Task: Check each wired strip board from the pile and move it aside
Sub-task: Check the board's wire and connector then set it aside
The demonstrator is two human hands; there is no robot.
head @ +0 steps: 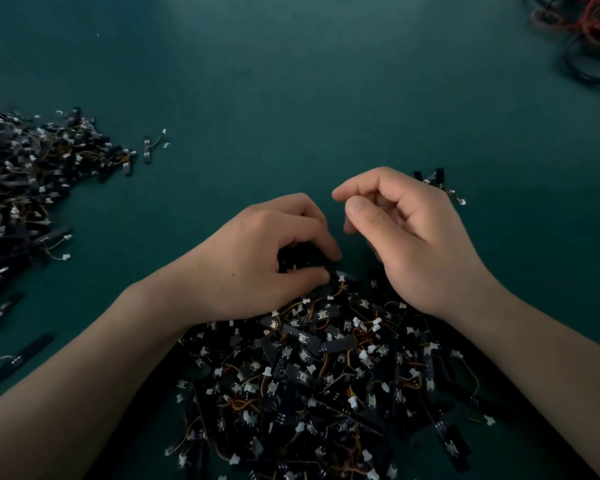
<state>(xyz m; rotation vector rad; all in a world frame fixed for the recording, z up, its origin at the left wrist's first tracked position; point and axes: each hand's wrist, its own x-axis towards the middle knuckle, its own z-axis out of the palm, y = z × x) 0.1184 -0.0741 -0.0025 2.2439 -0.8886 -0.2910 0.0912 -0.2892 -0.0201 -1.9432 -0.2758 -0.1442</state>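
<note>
Gripping boards (293,259) atop the pile (309,375), left hand (257,251) fingers curl; right hand (413,237) fingers hang loose, empty. Heap (32,185) left of pile looks checked; much remains.

A dim, bluish picture: the dark green surface (291,98) is palest in a soft patch at top centre and darkens toward every corner. The left hand (257,251) and right hand (406,237) are evenly, weakly lit with soft outlines, while the near pile of strip boards (326,393) sinks into shadow, only its white connectors standing out. The pile at the left edge (25,188) and the red and black wires (582,32) at top right are smeared and out of focus, and the wide lens splays both forearms toward the bottom corners.
</note>
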